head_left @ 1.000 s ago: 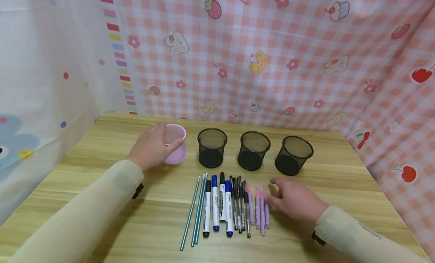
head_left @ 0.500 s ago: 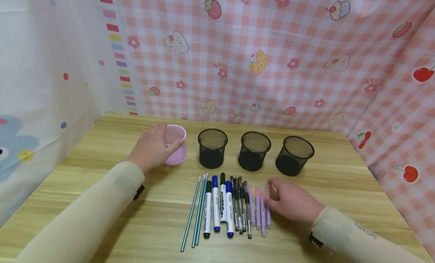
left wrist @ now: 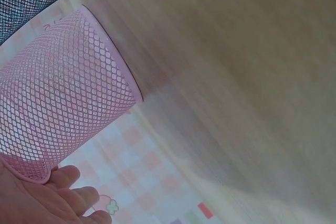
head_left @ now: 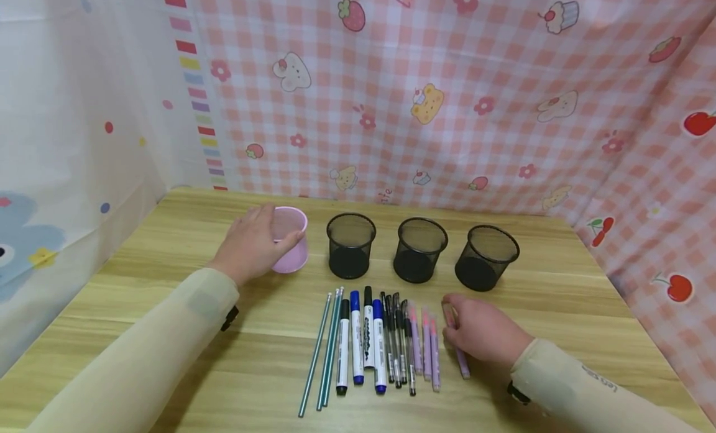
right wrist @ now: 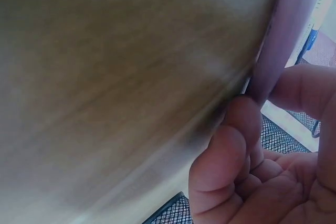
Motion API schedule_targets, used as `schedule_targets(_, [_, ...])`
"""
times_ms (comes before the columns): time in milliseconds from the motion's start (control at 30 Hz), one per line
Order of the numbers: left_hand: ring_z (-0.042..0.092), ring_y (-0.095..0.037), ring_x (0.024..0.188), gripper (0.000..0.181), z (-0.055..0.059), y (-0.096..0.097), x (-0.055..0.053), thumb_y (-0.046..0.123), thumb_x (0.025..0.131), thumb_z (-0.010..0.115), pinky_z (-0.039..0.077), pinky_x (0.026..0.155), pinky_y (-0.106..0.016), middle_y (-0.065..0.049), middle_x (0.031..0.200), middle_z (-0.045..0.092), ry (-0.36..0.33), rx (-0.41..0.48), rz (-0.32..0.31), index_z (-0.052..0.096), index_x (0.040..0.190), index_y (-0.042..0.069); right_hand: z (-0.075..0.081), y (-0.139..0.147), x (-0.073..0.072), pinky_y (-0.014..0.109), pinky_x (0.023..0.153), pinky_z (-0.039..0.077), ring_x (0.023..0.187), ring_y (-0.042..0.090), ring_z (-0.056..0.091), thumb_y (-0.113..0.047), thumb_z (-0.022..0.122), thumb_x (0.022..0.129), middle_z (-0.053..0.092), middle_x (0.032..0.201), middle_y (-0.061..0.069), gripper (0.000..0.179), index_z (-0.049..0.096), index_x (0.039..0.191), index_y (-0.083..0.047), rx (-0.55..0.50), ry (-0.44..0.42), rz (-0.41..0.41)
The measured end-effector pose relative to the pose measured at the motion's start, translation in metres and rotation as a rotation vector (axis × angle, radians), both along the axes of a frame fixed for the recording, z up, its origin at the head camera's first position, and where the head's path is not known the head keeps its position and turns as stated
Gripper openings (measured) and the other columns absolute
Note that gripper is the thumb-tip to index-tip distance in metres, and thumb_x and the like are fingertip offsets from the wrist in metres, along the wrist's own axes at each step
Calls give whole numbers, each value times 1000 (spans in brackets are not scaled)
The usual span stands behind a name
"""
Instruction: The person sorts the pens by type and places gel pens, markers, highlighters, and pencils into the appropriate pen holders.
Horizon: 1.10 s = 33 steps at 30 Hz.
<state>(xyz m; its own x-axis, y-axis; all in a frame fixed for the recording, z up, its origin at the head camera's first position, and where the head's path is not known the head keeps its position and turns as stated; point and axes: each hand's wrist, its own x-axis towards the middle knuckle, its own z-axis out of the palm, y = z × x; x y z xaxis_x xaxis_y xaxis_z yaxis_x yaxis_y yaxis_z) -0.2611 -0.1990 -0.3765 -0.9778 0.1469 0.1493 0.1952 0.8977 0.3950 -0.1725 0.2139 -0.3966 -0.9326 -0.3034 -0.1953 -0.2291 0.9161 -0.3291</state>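
My left hand (head_left: 248,243) grips the rim of a pink mesh pen cup (head_left: 295,256), which stands upright at the left end of a row. In the left wrist view the fingers (left wrist: 71,195) lie by the rim of the cup (left wrist: 63,87). My right hand (head_left: 486,328) pinches a light purple pen (head_left: 462,363) between thumb and fingers, just right of the other purple pens (head_left: 427,352). Up close in the right wrist view, the held pen (right wrist: 290,30) slants over the wooden table, and its cap end is partly hidden by the hand.
Three black mesh cups (head_left: 349,262) (head_left: 415,265) (head_left: 479,271) continue the row rightward. Teal pencils (head_left: 315,355), black and blue markers (head_left: 356,340) and black gel pens (head_left: 398,343) lie side by side on the table (head_left: 252,371). Patterned cloth (head_left: 380,79) hangs behind.
My right hand has taken hold of the rightmost purple pen and drawn it right, away from the other pens. The left hand stays on the pink cup.
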Motion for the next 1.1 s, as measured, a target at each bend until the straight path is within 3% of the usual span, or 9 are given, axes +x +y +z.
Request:
schedule_targets(200, [46,-43,140,96,0,0,0,75,99,47,28,123,-67,-25,151,50,5,2,4,35,157,-1,1,0,-1,32,65,51,63,12,56,-10,67,88,57,73,0,51,59,137,2,-13,11,3])
schedule_targets(467, [44,-43,144,96,1,2,1,74,99,47,25,125,-68,-25,154,48,4,-2,12,34,158,0,8,-1,0,29,51,47,54,12,58,-11,65,95,63,71,-1,55,50,146,-1,-130,3,-81])
schedule_targets(633, [46,-42,141,95,1,2,1,73,99,49,27,124,-67,-24,151,51,6,-4,16,35,157,0,15,-3,-1,27,50,46,55,11,57,-10,65,97,63,71,-2,51,49,144,-1,-238,87,-80])
schedule_targets(867, [46,-42,141,95,1,2,1,73,99,48,27,125,-67,-24,151,50,7,-2,18,35,157,0,25,-12,-1,25,54,46,57,10,52,-6,66,95,62,73,-4,46,51,138,-3,-362,270,-55])
schedule_targets(1100, [51,-41,135,91,-1,1,-1,73,99,50,32,122,-66,-22,143,55,26,-6,17,39,153,1,33,-28,-4,25,53,46,59,10,53,-8,66,100,65,80,0,42,48,138,-6,-511,378,-64])
